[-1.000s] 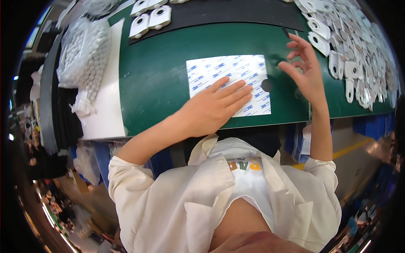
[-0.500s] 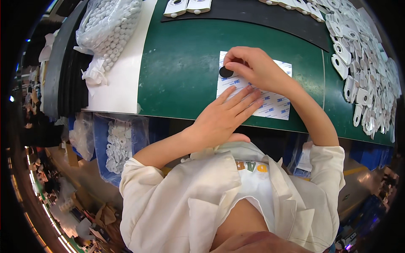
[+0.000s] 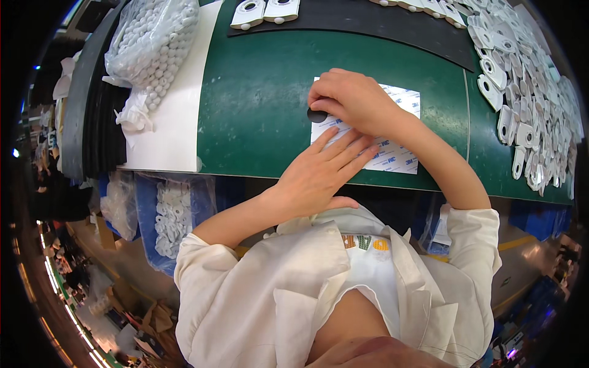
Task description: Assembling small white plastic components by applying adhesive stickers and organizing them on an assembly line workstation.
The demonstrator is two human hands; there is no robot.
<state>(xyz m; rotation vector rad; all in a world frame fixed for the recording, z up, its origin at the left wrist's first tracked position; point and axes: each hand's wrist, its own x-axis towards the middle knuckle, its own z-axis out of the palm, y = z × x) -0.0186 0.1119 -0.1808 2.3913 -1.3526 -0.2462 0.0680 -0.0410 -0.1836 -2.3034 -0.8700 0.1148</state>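
The left hand lies with fingers spread on the near left part of the white sheet with blue print, which is on the table in front of the person. The right hand seems to pinch the black disc by its far side; the exact contact is partly covered by the fingers. The disc is at the left edge of the sheet, reaching a little over the table.

In my judgement, the small pinch is the weak point: if the fingers turn or loosen, the disc could slip or bend. If the left hand presses too lightly, a pull from the right hand could shift or crease the sheet. Also, the right wrist passes over the sheet and could drag it.
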